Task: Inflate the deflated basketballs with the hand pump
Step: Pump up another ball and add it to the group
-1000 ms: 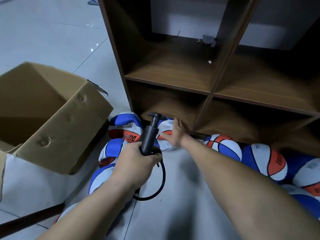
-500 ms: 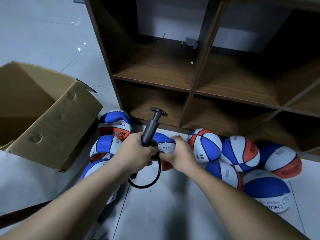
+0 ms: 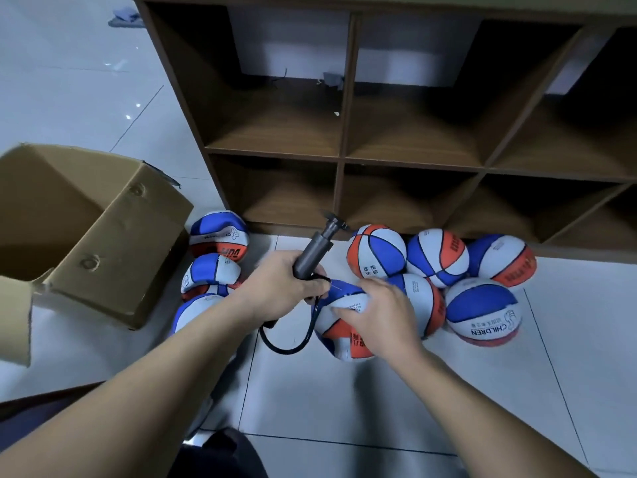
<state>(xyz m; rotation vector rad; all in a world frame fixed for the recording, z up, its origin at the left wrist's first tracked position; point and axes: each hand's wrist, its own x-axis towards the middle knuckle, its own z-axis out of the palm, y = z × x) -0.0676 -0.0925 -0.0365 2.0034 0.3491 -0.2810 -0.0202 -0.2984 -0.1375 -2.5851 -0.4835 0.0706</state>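
Left hand [image 3: 286,288], grip wrapped round the lower barrel of the hand pump [image 3: 312,251], which tilts up and to the right with its T-handle toward the shelf unit [image 3: 344,157]; black hose [image 3: 293,346] looping below to the deflated basketball [image 3: 339,322]; right hand [image 3: 381,317], fingers curled over the top of that ball, holding it on the floor between both hands; four rounder balls [image 3: 437,258] clustered just to the right, in front of the shelf; three flattened balls [image 3: 219,236] stacked left, beside the open cardboard box [image 3: 103,257].
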